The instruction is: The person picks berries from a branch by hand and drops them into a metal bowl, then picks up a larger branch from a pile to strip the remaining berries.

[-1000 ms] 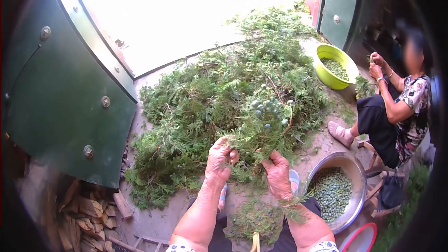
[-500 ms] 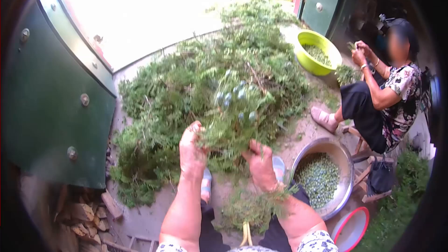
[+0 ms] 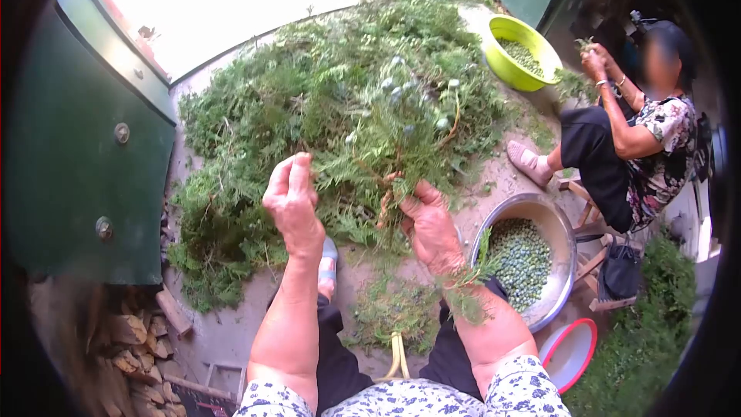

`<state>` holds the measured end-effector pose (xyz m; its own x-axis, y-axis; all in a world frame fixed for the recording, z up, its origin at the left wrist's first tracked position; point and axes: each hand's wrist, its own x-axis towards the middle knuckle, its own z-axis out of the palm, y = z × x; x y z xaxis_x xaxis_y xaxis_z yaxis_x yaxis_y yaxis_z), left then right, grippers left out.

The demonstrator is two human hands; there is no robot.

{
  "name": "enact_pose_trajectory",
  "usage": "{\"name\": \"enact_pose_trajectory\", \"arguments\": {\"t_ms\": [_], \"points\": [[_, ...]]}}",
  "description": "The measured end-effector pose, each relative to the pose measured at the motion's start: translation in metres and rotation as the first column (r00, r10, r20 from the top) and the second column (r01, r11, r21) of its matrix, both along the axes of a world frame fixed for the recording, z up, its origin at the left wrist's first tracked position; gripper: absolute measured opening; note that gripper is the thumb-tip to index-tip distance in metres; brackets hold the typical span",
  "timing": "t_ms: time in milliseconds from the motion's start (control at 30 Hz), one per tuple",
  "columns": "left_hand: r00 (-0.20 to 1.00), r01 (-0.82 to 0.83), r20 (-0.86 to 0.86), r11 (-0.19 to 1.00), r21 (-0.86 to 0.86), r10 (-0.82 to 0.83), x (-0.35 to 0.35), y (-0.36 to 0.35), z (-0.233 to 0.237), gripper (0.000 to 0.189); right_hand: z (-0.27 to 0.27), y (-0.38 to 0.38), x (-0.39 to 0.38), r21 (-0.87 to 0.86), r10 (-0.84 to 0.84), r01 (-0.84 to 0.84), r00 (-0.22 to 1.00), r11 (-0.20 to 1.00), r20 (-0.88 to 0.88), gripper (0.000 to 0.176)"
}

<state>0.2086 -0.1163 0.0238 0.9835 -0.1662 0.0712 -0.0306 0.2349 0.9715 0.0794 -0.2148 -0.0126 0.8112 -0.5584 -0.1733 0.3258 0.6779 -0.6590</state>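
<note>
My right hand (image 3: 434,229) is closed around the lower stem of a leafy evergreen sprig (image 3: 397,147), which stands up in front of me with several pale blue-green cones near its top. To the left of it, my left hand (image 3: 295,205) is raised with thumb and fingertips pinched together; whatever they hold is too small to make out. Behind both hands spreads a big heap of cut evergreen branches (image 3: 262,116). A loose bit of greenery (image 3: 471,293) lies against my right forearm. More green scraps (image 3: 390,309) lie between my legs.
A metal basin (image 3: 570,251) of green cones stands at my right, with a red-rimmed white container (image 3: 563,374) nearer me. Beyond are a yellow-green basin (image 3: 502,62) and a seated person (image 3: 641,131) handling a sprig. Firewood (image 3: 139,355) and a green door (image 3: 85,154) flank the left.
My left hand has come away from the sprig to the left, with its fingers pinched. My right hand still grips the stem. The view has shifted slightly.
</note>
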Motion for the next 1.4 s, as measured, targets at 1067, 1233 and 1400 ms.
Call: {"name": "enact_pose_trajectory", "arguments": {"t_ms": [1067, 1233, 1400], "points": [[0.674, 0.349, -0.557, 0.874, -0.337, -0.484, 0.009, -0.003, -0.009, 0.041, 0.017, -0.007, -0.006, -0.052, 0.093, -0.092, 0.996, 0.994, 0.013, 0.022], [0.671, 0.482, -0.424, 0.792, -0.375, -0.608, 0.012, 0.002, -0.006, 0.034, 0.009, -0.014, -0.005, -0.168, 0.081, -0.085, 0.996, 0.982, -0.031, 0.018], [0.695, 0.519, -0.363, 0.782, -0.346, -0.621, 0.007, 0.001, -0.014, 0.021, 0.007, -0.018, -0.004, -0.130, 0.014, -0.032, 0.990, 0.991, -0.140, 0.015]]}}
